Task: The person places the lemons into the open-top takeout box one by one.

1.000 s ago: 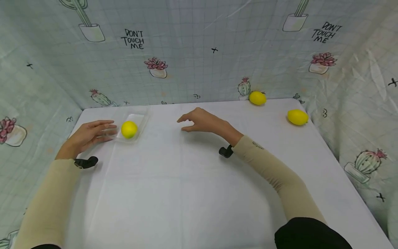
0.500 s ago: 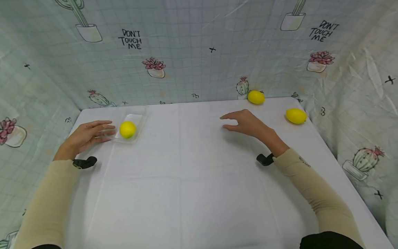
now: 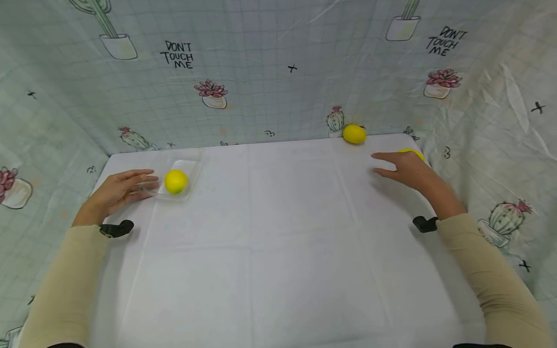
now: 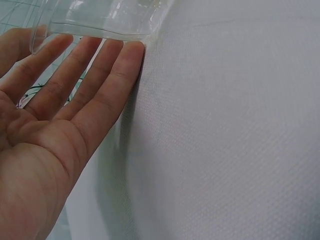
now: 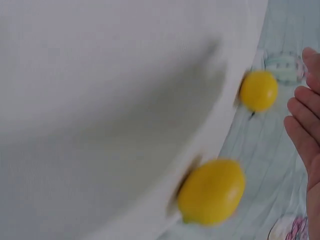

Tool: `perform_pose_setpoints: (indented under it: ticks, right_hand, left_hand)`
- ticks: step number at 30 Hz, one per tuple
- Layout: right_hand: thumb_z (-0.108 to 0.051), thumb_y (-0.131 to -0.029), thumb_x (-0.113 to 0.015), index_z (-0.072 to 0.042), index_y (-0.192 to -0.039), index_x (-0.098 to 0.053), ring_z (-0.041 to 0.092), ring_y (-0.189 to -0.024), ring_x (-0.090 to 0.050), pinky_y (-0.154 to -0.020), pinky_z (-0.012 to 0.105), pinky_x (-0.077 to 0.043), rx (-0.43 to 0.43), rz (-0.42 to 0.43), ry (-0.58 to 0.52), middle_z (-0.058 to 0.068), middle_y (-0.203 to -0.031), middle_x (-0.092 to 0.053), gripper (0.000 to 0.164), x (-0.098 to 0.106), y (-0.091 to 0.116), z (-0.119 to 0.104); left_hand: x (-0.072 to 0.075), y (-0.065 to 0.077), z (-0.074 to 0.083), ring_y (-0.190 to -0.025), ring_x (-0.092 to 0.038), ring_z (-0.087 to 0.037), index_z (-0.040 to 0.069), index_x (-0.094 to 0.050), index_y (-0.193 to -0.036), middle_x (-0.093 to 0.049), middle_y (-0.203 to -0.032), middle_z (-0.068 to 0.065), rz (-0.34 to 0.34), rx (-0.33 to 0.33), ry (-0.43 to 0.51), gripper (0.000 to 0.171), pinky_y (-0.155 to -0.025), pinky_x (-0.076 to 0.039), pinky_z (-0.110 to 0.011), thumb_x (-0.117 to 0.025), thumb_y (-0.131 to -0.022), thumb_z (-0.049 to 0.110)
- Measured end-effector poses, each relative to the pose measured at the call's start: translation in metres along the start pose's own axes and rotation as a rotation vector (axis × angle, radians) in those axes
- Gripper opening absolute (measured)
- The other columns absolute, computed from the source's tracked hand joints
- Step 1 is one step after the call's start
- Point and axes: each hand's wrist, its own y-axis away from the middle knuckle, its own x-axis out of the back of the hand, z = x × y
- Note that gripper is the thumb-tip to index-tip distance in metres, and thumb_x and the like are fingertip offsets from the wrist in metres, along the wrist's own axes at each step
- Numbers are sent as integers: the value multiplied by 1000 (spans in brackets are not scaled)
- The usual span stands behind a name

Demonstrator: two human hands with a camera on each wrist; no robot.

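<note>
My left hand [image 3: 119, 192] is at the left side of a clear plastic tray [image 3: 194, 181], its fingers extended. In the left wrist view the straight fingertips [image 4: 134, 50] meet the wall of the tray [image 4: 100, 17]. A yellow lemon [image 3: 176, 181] lies inside that tray. On the far right, my right hand [image 3: 413, 171] hovers over the table, thumb and fingers spread apart with nothing between them. It partly hides one lemon [image 3: 411, 152] behind it. Another lemon [image 3: 354, 134] lies at the back edge. The right wrist view shows the nearer lemon [image 5: 212, 192] whole.
A white cloth covers the table [image 3: 261, 251]. Behind it hangs a printed curtain [image 3: 261, 96] with plant drawings and lettering, which also closes off both sides. A black wrist camera [image 3: 425, 224] sits under the right wrist, and another black camera [image 3: 117, 228] under the left.
My right hand has swept from the middle of the table to the far right, and now overlaps the rightmost lemon in the head view. My left hand keeps its place at the tray.
</note>
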Motion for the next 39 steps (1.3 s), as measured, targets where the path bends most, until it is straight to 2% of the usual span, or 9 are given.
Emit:
perform_pose_setpoints:
  ticks: [2,9,13,16,20,22,26,32,39]
  right_hand:
    - [-15,-89,-80,-4,-137,-63,33,-81,-65,-80,53,-59,-21,-3,12,24,-117,-71,52,6,7,11]
    - [-23,-95,-74,-8,-150,-49,48,-118,-56,-101,68,-45,-207,-135,-30,30,-141,-54,62,32,15,38]
    - [-24,-95,-74,-4,-149,-48,49,-114,-59,-100,68,-45,-214,-141,-9,33,-140,-53,63,39,14,54]
    - [-26,-95,-74,-2,-148,-49,47,-100,-62,-95,66,-49,-222,-154,22,35,-136,-55,63,42,14,64]
    - [-33,-97,-71,-2,-151,-45,52,-108,-58,-97,69,-47,-282,-223,30,37,-140,-51,67,44,15,72]
    - [-36,-98,-69,-2,-152,-43,57,-122,-51,-101,71,-42,-309,-259,29,38,-143,-46,69,46,15,76]
    - [-42,-98,-68,-3,-155,-39,60,-128,-43,-104,74,-37,-353,-317,15,39,-146,-41,74,47,15,81]
    - [-49,-97,-67,-3,-155,-38,60,-128,-40,-104,76,-34,-398,-351,-7,40,-146,-40,79,44,17,88]
    - [-48,-98,-66,1,-150,-44,62,-123,-44,-103,76,-36,-372,-347,35,41,-142,-45,75,38,18,95]
  left_hand:
    - [0,1,0,-112,-67,-3,6,-35,-157,-69,-122,17,3,-3,-12,64,-89,-60,-27,-57,-104,33]
    - [1,4,1,-111,-67,-1,6,-35,-158,-68,-120,19,8,0,-35,64,-89,-59,-26,-56,-104,34]
    - [1,4,1,-112,-67,-3,6,-35,-158,-69,-121,18,2,-3,-18,62,-89,-59,-26,-56,-105,32]
    - [1,3,0,-112,-67,-3,6,-36,-157,-69,-122,17,-3,-11,-13,60,-88,-60,-26,-55,-105,30]
    - [2,0,-1,-112,-67,-3,5,-36,-157,-69,-123,16,-4,-21,-20,61,-88,-60,-26,-56,-105,31]
    - [2,-1,-2,-112,-67,-3,6,-36,-157,-68,-123,16,-4,-17,-25,62,-88,-60,-26,-56,-105,32]
    - [2,-2,-2,-112,-66,-2,6,-35,-157,-68,-124,17,-5,-8,-32,63,-88,-60,-26,-56,-105,34]
    - [1,-2,-2,-113,-67,-5,5,-35,-157,-69,-125,14,-16,-22,-10,63,-89,-60,-28,-57,-104,32]
    - [-1,-1,0,-115,-66,-6,6,-37,-157,-69,-125,13,-24,-20,13,57,-90,-60,-28,-55,-106,26]
